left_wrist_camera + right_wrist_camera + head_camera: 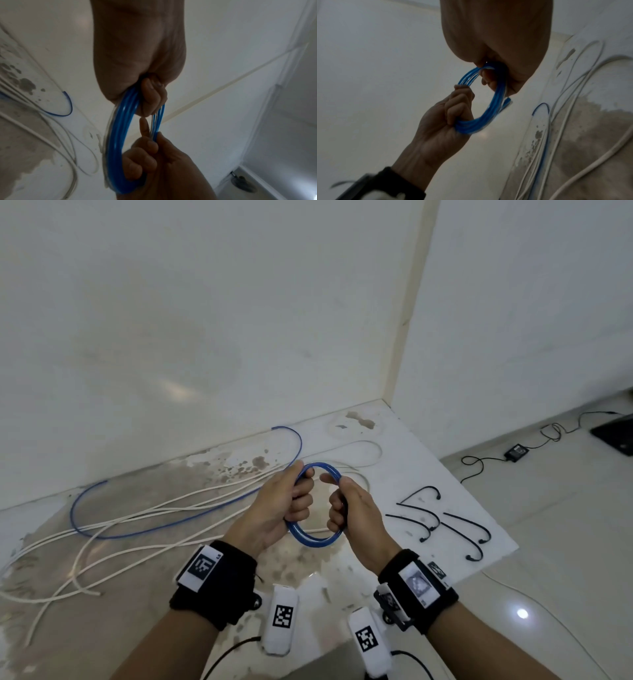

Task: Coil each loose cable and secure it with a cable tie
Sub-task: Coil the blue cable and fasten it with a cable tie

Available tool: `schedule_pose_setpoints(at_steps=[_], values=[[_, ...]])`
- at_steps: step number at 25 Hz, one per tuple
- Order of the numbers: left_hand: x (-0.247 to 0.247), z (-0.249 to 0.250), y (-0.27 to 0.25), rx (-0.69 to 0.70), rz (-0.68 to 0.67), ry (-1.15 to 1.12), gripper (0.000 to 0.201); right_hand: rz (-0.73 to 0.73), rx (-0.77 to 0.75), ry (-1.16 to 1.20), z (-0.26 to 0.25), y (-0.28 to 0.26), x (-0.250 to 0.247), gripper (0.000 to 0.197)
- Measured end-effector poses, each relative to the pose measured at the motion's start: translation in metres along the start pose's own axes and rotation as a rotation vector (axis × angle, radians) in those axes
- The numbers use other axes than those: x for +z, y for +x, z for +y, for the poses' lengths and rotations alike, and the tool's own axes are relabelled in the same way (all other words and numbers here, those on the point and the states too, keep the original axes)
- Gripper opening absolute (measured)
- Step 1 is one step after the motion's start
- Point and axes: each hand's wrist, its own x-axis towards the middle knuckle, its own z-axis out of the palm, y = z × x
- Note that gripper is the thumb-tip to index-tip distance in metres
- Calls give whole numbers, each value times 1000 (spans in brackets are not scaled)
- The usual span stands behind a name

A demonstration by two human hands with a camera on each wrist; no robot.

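Both hands (274, 508) (356, 515) grip the upright blue cable coil (313, 537), elongated vertically.

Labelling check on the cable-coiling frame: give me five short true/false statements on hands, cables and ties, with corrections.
1. Both hands grip the blue coil. True: the left hand holds its left side, the right hand its right side.
2. The blue cable is fully coiled. False: a loose blue length trails across the table top.
3. A black cable tie is already fastened round the coil. False: no tie shows on it; the black ties lie loose on the table, right of the hands.
4. White cables lie uncoiled on the table. True.
5. The right hand holds a cable tie. False: it holds only the coil.
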Motion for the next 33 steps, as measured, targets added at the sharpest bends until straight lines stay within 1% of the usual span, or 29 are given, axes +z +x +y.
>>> schedule_pose_setpoints(at_steps=[4,5,6,7,8,10,11,12,14,15,16,18,21,23,24,25,26,27,28,29,31,33], values=[[20,-14,25,-35,10,103,36,-157,68,-202,0,25,-68,37],[22,-17,30,-45,16,98,36,-170,84,-265,-1,33,-91,35],[23,-19,33,-52,19,89,36,-150,98,-325,-1,42,-115,32],[24,-22,37,-59,26,80,37,-91,99,-403,0,55,-145,27],[24,-23,38,-63,39,83,37,10,79,-537,1,70,-175,22],[26,-27,40,-74,81,126,37,208,47,-978,6,105,-241,16],[26,-28,40,-85,98,152,37,236,75,-1204,10,120,-266,20],[27,-29,38,-95,116,165,36,194,139,-1398,16,133,-286,26],[27,-29,35,-108,143,157,36,23,245,-1671,28,148,-307,37],[26,-27,33,-111,157,144,36,-39,248,-1756,32,151,-311,38],[26,-26,32,-114,167,128,36,-55,210,-1807,35,151,-313,36],[23,-23,29,-118,198,89,36,-41,106,-1870,37,151,-314,27],[17,-18,24,-110,227,13,37,-31,56,-1878,36,151,-315,17],[12,-14,21,-104,243,-15,38,22,7,-1785,32,148,-310,15],[9,-12,20,-92,248,-23,37,82,-71,-1696,28,146,-302,13],[5,-10,20,-76,251,-30,37,147,-180,-1556,20,143,-289,9],[2,-9,20,-61,252,-37,37,194,-276,-1378,7,137,-269,6],[0,-7,21,-51,251,-43,36,217,-355,-1197,-7,130,-244,8],[0,-7,22,-46,245,-48,37,213,-413,-1040,-24,121,-213,10],[-1,-6,24,-43,233,-50,37,186,-465,-905,-40,110,-179,10],[3,-4,24,-39,205,-41,36,76,-525,-739,-61,89,-111,9],[7,1,23,-29,184,-26,35,-46,-488,-643,-65,74,-61,6]])
